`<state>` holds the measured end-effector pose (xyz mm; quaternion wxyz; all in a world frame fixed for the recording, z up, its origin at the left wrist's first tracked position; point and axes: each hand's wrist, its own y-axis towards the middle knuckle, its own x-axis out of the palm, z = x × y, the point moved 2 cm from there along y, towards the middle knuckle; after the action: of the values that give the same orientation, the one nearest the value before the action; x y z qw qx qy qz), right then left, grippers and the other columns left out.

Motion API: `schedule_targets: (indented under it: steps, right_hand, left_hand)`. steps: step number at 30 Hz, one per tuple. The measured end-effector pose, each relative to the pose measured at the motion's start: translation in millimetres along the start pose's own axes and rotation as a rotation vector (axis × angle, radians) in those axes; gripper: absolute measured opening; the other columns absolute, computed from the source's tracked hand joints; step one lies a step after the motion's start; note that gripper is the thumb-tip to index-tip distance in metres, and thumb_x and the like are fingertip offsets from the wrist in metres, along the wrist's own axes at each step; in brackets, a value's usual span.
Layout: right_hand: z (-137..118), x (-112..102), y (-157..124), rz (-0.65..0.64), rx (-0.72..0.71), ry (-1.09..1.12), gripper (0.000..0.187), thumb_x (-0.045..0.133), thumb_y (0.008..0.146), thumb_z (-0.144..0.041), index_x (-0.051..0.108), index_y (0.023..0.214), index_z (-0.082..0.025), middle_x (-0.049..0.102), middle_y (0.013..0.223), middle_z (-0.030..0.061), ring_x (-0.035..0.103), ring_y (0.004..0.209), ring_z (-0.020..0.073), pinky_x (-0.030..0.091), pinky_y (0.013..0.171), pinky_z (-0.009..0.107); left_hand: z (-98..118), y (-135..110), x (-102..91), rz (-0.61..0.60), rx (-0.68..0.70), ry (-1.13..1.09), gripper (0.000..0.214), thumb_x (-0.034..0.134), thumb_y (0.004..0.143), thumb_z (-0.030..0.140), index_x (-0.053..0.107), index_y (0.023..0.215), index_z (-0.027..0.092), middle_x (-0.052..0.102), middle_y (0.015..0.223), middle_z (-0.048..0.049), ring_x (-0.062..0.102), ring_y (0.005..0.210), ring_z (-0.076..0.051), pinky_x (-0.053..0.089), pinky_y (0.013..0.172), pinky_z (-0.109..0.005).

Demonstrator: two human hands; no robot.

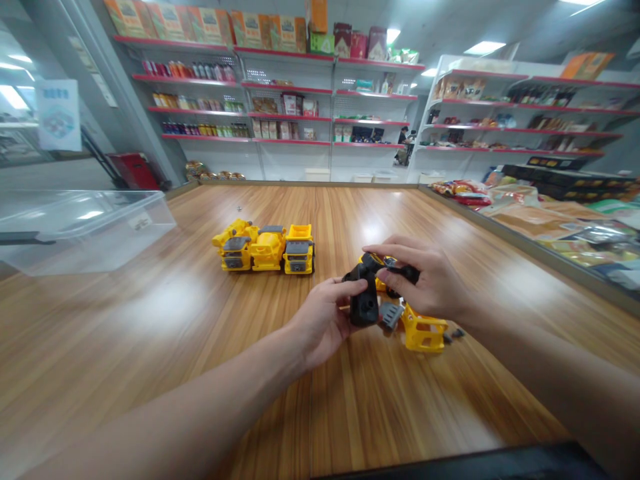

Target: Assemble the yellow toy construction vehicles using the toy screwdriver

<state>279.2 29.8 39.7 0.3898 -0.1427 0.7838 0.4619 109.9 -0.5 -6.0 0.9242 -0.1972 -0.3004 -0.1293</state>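
My left hand (320, 323) is closed round a black toy part (364, 303) just above the wooden table (150, 313). My right hand (430, 280) grips the top of the same black and yellow toy piece, fingers curled over it. Below my right hand lies a yellow toy vehicle part (424, 330) with a grey piece attached. Three yellow toy construction trucks (267, 248) stand side by side further back on the table, apart from both hands.
A clear plastic bin (80, 227) stands at the left on the table. Shop shelves (285, 107) with packaged goods line the back wall. A lower counter (550, 220) with packets runs along the right. A dark edge (475, 463) shows at the bottom right.
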Motion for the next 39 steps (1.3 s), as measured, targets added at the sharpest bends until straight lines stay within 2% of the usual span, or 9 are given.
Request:
schedule_targets:
  steps: [6,11,16,19,22,24,26,29,39]
  right_hand:
    - [4.0,1.8,-0.2,-0.015,-0.004,-0.007,0.035,0.059,0.086,-0.018,0.064,0.121,-0.017,0.064,0.101,0.009,0.061,0.089,0.02,0.05,0.078,0.034]
    - [3.9,2.2,-0.1,-0.021,-0.017,-0.002,0.038,0.06,0.086,-0.018,0.062,0.123,-0.02,0.063,0.101,0.0084,0.06,0.091,0.0202,0.051,0.08,0.034]
    - [2.5,0.2,0.6,-0.02,-0.035,0.01,0.037,0.06,0.086,-0.017,0.062,0.123,-0.022,0.063,0.103,0.0084,0.06,0.094,0.0205,0.052,0.082,0.035]
    - [2.7,-1.6,0.8,-0.011,-0.047,0.005,0.036,0.061,0.086,-0.017,0.062,0.122,-0.021,0.063,0.104,0.0087,0.06,0.094,0.0206,0.052,0.083,0.035]
    - [4.4,-0.8,0.4,-0.024,-0.058,0.015,0.037,0.061,0.085,-0.018,0.062,0.121,-0.022,0.063,0.105,0.0086,0.06,0.096,0.0209,0.052,0.085,0.036]
    - [5.8,1.4,-0.1,-0.046,-0.069,0.034,0.035,0.061,0.086,-0.018,0.062,0.121,-0.022,0.063,0.104,0.0086,0.061,0.096,0.0205,0.052,0.084,0.035]
    - [6.4,4.1,-0.8,-0.072,-0.079,0.05,0.034,0.061,0.087,-0.018,0.062,0.121,-0.021,0.064,0.103,0.0083,0.061,0.094,0.02,0.052,0.082,0.034]
    - [5.4,7.6,-1.6,-0.095,-0.091,0.053,0.034,0.062,0.088,-0.02,0.061,0.121,-0.019,0.065,0.101,0.0083,0.061,0.091,0.0194,0.051,0.079,0.034]
    - [5.7,10.6,-2.5,-0.112,-0.084,0.039,0.033,0.06,0.089,-0.019,0.062,0.121,-0.019,0.067,0.102,0.0089,0.062,0.092,0.0199,0.05,0.08,0.034]
  left_hand:
    - [-2.6,0.3,0.0,0.027,-0.068,-0.023,0.022,0.062,0.084,0.021,0.065,0.099,0.005,0.068,0.091,-0.0128,0.066,0.069,-0.016,0.059,0.072,-0.03]
    - [-3.6,-0.1,-0.6,0.01,-0.089,-0.057,0.021,0.062,0.084,0.02,0.066,0.097,0.005,0.068,0.086,-0.0117,0.065,0.067,-0.015,0.059,0.068,-0.028]
    - [-2.2,-0.2,-0.9,-0.083,-0.038,-0.086,0.015,0.063,0.085,0.017,0.066,0.096,0.008,0.068,0.084,-0.0084,0.066,0.069,-0.015,0.059,0.074,-0.03]
    - [-2.6,1.2,-1.2,-0.177,0.021,-0.054,0.018,0.067,0.083,0.017,0.066,0.1,0.012,0.068,0.09,-0.0063,0.067,0.072,-0.014,0.058,0.074,-0.029]
    - [-4.1,2.9,-2.6,-0.202,0.057,-0.015,0.024,0.071,0.08,0.017,0.064,0.103,0.016,0.066,0.091,-0.0048,0.066,0.073,-0.014,0.057,0.071,-0.03]
    - [-4.8,3.8,-3.4,-0.196,0.062,-0.005,0.024,0.071,0.08,0.018,0.064,0.103,0.017,0.066,0.089,-0.005,0.066,0.072,-0.015,0.056,0.069,-0.029]
    - [-5.3,4.7,-4.5,-0.168,0.04,-0.018,0.021,0.068,0.084,0.027,0.065,0.101,0.015,0.066,0.085,-0.006,0.065,0.069,-0.015,0.055,0.063,-0.028]
    - [-5.9,6.1,-6.7,-0.097,0.001,-0.025,0.029,0.062,0.088,0.041,0.066,0.096,0.014,0.065,0.077,-0.0067,0.063,0.061,-0.015,0.052,0.056,-0.027]
    - [-4.3,6.9,-5.1,-0.023,-0.024,0.004,0.028,0.058,0.09,0.039,0.064,0.093,0.012,0.064,0.074,-0.0063,0.061,0.055,-0.013,0.051,0.05,-0.024]
